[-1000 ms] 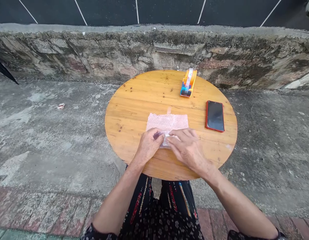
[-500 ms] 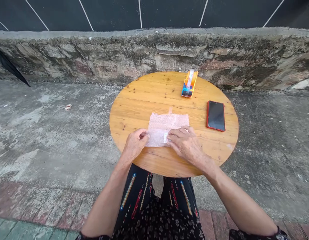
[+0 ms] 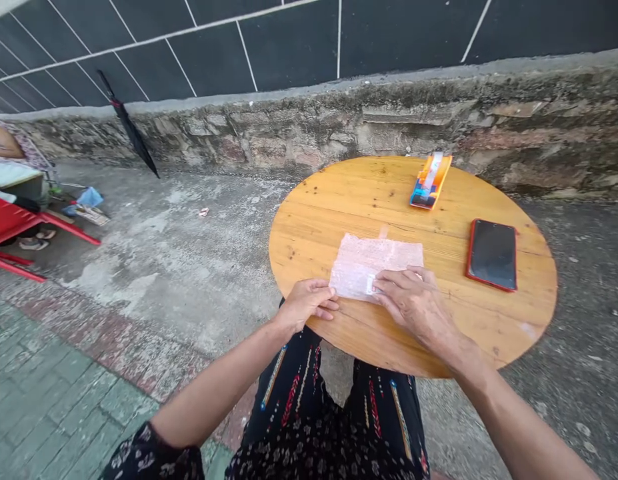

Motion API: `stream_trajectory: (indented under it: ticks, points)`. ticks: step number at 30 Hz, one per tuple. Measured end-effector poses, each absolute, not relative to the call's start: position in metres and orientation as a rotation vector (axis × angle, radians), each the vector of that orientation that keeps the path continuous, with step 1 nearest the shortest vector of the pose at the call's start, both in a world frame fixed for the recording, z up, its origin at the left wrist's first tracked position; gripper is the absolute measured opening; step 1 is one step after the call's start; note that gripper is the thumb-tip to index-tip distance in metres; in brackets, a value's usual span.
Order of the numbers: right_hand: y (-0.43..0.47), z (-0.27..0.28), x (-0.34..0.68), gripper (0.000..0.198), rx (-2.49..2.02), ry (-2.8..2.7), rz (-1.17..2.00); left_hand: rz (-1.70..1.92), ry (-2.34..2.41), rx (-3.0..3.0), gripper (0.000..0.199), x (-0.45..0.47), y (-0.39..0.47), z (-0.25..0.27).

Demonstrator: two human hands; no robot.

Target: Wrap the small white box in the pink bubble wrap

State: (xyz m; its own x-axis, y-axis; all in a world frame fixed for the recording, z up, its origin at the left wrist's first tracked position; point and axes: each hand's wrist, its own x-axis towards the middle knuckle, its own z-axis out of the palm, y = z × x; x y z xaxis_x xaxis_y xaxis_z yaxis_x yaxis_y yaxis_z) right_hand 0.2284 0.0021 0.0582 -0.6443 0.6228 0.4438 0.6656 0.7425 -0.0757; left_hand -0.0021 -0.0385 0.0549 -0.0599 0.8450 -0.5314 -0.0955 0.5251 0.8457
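Both hands lie flat on the light, soft bubble-wrap packet [image 3: 373,270], left hand [image 3: 306,303] at its corner, right hand [image 3: 419,303] pressing, fingers open, best gripped by its edges

No legible text, label, brand, number or sign in view. Orange-and-blue plastic tape dispenser [image 3: 429,183] on round wooden table [image 3: 493,320]: coloured print on side, too small and blurred to read. Red-cased smartphone [image 3: 492,255]: screen dark, blank. Pale pink bubble-wrap packet [image 3: 371,267]: small white patch near front edge under fingers, no characters discernible. Dark tiled wall [image 3: 389,33]: plain white grout lines only.
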Motion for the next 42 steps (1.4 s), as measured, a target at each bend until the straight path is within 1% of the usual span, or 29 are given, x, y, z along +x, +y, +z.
stream_trajectory:
  ticks: [2, 4, 12, 15, 19, 24, 27, 32, 36, 42]
  points:
    - [0.004, 0.057, 0.228, 0.017, -0.969, -2.499, -0.148, 0.9, 1.395, 0.631, 0.013, 0.004, -0.033, 0.055]
    - [0.004, 0.058, 0.228, 0.018, -0.952, -2.503, -0.16, 0.914, 1.39, 0.588, 0.011, 0.01, -0.027, 0.055]
    - [0.009, 0.051, 0.232, 0.025, -0.907, -2.468, -0.171, 0.804, 1.484, 0.702, 0.019, 0.025, -0.002, 0.059]
    - [0.012, 0.044, 0.234, 0.027, -0.888, -2.459, -0.177, 0.734, 1.538, 0.74, 0.016, 0.027, 0.005, 0.062]
    - [0.015, 0.041, 0.235, 0.033, -0.824, -2.433, -0.233, 0.677, 1.561, 0.806, 0.012, 0.026, 0.012, 0.061]
    - [0.021, 0.036, 0.236, 0.038, -0.771, -2.406, -0.244, 0.648, 1.594, 0.858, 0.014, 0.026, 0.015, 0.057]
    - [0.023, 0.034, 0.236, 0.036, -0.776, -2.423, -0.203, 0.657, 1.618, 0.957, 0.017, 0.028, 0.014, 0.058]
    - [0.016, 0.042, 0.235, 0.03, -0.836, -2.439, -0.238, 0.683, 1.524, 0.987, 0.021, 0.029, 0.009, 0.06]
    - [0.008, 0.052, 0.231, 0.022, -0.907, -2.499, -0.164, 0.71, 1.5, 0.889, 0.021, 0.026, 0.009, 0.06]
    - [0.004, 0.06, 0.227, 0.018, -0.982, -2.53, -0.117, 0.676, 1.502, 0.899, 0.019, 0.023, 0.016, 0.055]
